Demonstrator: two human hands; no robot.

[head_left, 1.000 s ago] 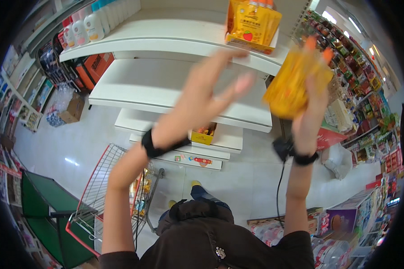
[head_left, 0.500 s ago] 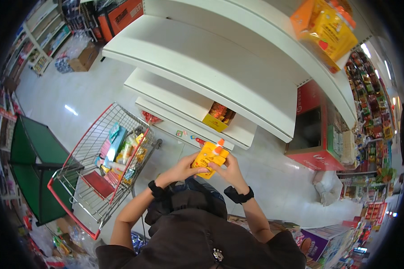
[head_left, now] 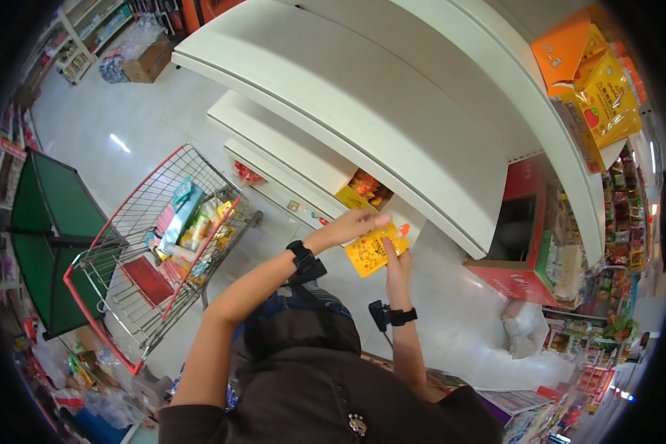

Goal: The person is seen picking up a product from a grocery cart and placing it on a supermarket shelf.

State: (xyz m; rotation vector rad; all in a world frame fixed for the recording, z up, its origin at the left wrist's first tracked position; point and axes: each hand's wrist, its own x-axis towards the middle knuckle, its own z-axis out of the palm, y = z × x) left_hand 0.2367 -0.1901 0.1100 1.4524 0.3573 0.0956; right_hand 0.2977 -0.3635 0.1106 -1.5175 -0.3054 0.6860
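Note:
A yellow spouted pouch (head_left: 368, 253) with orange at its top is in front of my body, held by my right hand (head_left: 397, 266). The right thumb lies across the pouch's face and the fingers are behind it. My left hand (head_left: 351, 226) is just above the pouch's top left edge, its fingers stretched toward the orange spout end and slightly blurred. Whether its fingertips touch the spout I cannot make out. Beyond the hands, a yellow open box (head_left: 359, 194) with orange-topped contents sits on a lower white shelf (head_left: 288, 152).
A red-handled shopping cart (head_left: 163, 244) holding assorted packages stands to my left, beside a green folding panel (head_left: 59, 244). The wide upper shelf (head_left: 333, 81) spans ahead. More yellow pouches (head_left: 603, 96) sit high at right, above a red box (head_left: 514, 277) and a white bag (head_left: 525, 329).
My left hand has come off the pouch's left side and moved up to its top. The right hand has shifted slightly right with the pouch. The view has turned a little.

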